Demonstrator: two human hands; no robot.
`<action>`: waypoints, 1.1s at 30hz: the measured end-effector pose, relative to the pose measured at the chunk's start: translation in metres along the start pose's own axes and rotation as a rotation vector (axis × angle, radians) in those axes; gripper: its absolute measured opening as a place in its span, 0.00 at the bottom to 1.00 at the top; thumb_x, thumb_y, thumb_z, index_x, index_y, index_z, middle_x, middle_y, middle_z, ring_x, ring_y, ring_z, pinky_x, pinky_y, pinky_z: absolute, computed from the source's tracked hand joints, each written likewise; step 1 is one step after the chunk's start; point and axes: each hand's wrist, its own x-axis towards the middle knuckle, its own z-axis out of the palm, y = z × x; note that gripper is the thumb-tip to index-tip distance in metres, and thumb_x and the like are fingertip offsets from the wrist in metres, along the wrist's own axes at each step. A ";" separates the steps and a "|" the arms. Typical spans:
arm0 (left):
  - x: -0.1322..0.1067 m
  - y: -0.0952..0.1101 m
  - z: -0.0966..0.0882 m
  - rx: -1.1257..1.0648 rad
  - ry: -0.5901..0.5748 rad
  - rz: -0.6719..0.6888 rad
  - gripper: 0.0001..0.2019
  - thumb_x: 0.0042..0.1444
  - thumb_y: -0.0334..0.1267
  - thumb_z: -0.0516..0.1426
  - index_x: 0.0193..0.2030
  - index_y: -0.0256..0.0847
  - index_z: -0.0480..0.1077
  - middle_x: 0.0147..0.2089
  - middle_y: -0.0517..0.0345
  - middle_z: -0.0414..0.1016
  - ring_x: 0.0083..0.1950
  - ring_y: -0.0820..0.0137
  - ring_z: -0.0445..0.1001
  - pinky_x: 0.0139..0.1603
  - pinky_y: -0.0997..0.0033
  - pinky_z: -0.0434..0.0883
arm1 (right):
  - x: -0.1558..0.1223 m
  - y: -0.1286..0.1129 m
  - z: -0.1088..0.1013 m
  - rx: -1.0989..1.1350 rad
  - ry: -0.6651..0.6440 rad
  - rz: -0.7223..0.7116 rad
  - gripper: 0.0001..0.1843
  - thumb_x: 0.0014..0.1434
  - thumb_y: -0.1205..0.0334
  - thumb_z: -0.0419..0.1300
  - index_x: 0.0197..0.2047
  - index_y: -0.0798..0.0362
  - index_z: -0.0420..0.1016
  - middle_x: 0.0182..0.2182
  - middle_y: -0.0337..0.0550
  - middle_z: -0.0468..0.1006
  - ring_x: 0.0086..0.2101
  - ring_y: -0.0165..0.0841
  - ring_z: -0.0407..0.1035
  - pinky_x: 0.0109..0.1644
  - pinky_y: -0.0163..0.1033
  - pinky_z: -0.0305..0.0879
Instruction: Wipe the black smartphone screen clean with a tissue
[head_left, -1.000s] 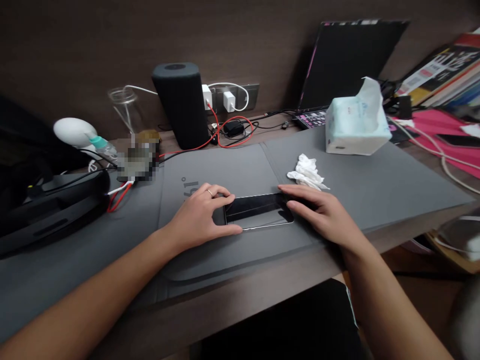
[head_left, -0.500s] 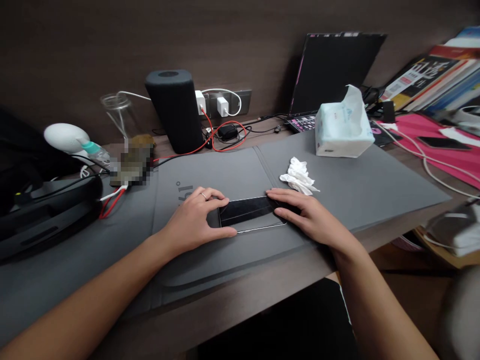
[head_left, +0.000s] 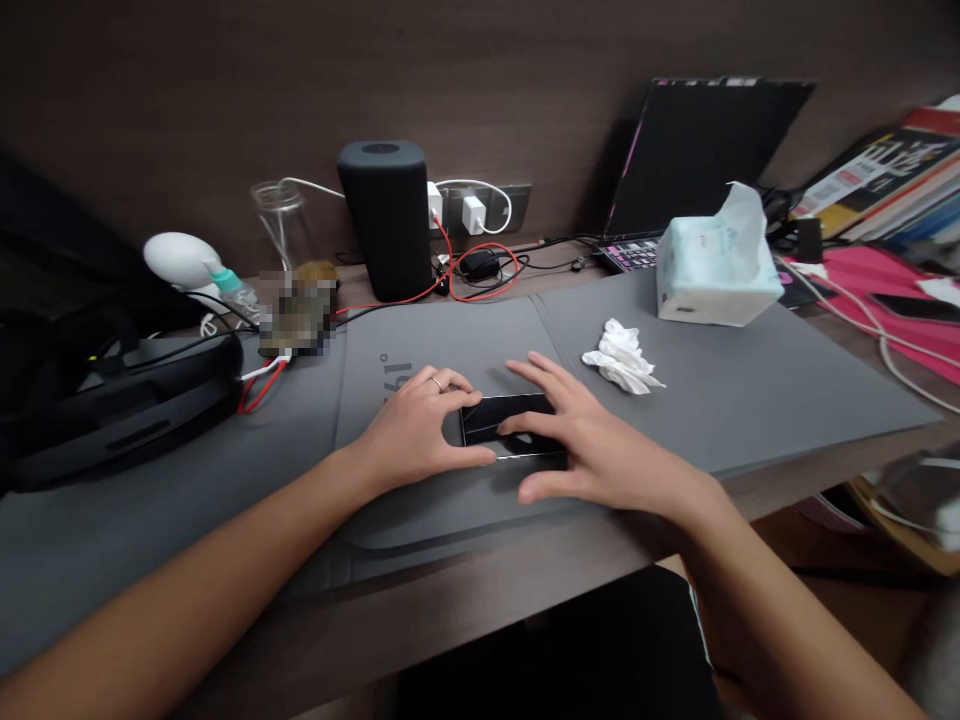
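A dark smartphone (head_left: 491,412) with a thin bright rim lies screen up on the grey desk mat (head_left: 420,515). My left hand (head_left: 424,425), a ring on one finger, holds its left end, thumb on the near edge and fingertips at the far corner. Spread over the right part of the phone is my right hand (head_left: 581,435), open, with one fingertip over the screen; whether it touches the glass I cannot tell. That hand covers the phone's right end. A crumpled white tissue (head_left: 622,357) rests on the mat beyond my right hand.
Behind the mat stand a black speaker (head_left: 390,225), a glass jar (head_left: 283,220) and tangled cables. A tissue pack (head_left: 716,270) sits before an open laptop (head_left: 705,160). Dark headgear (head_left: 127,390) lies at the left, books (head_left: 877,175) at the right.
My right hand has lifted from the phone's right end and moved left over the screen, fingers spreading. The left hand keeps its hold. The whole view has shifted slightly.
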 end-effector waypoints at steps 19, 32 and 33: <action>0.000 -0.001 0.001 -0.009 -0.001 0.015 0.27 0.51 0.57 0.64 0.54 0.45 0.74 0.54 0.53 0.73 0.53 0.58 0.68 0.58 0.52 0.68 | -0.003 0.000 0.004 0.094 0.040 0.127 0.34 0.49 0.31 0.63 0.52 0.43 0.76 0.73 0.45 0.47 0.70 0.54 0.35 0.68 0.64 0.48; -0.001 0.000 0.000 -0.018 -0.017 0.002 0.26 0.52 0.57 0.63 0.54 0.46 0.74 0.54 0.54 0.73 0.53 0.58 0.68 0.58 0.52 0.67 | -0.035 0.023 0.003 0.073 0.151 0.304 0.28 0.53 0.34 0.63 0.50 0.43 0.76 0.73 0.44 0.46 0.70 0.56 0.33 0.69 0.68 0.43; -0.001 0.001 0.000 -0.018 -0.018 -0.003 0.26 0.52 0.57 0.63 0.54 0.46 0.74 0.55 0.54 0.73 0.53 0.58 0.68 0.58 0.53 0.67 | -0.039 0.026 0.003 0.068 0.166 0.327 0.28 0.53 0.34 0.63 0.50 0.43 0.77 0.73 0.44 0.45 0.70 0.57 0.33 0.68 0.68 0.44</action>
